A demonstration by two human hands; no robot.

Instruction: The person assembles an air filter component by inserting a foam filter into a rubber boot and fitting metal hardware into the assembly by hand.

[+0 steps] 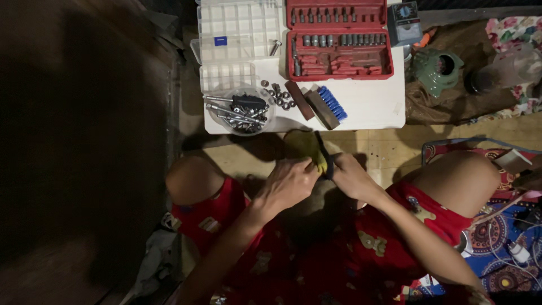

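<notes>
Person sitting on the floor (389, 152), knees apart, red patterned shorts (350, 248) filling the near middle of the view. Large dark blurred mass taking up the whole left side, cannot tell what it is.

White worktop (372, 107) lying far from the person, low and flat. On its far right a red socket set case (339, 38) is lying open, rows of sockets and bits showing. Left of it a clear plastic compartment organizer (240, 28) is sitting, mostly empty-looking. Near left of the worktop a clear round bowl (240, 110) is holding metal extension bars and sockets. Just right of the bowl loose nuts (279, 96) are lying scattered. Next right, a wooden brush with blue bristles (326, 106) is lying tilted, a dark red-brown block touching its left side.

Off the worktop to the far right a green ceramic piece (437, 69) is sitting on brown cloth. Patterned mat with cables lying at the near right.

Both hands meeting close together between the knees, just near of the worktop edge. Left hand (288, 182) closing on a yellow-green cloth (307, 148); right hand (350, 175) gripping a dark thin tool (326, 161) that is sticking up against the cloth. Object is too dark to name further.
</notes>
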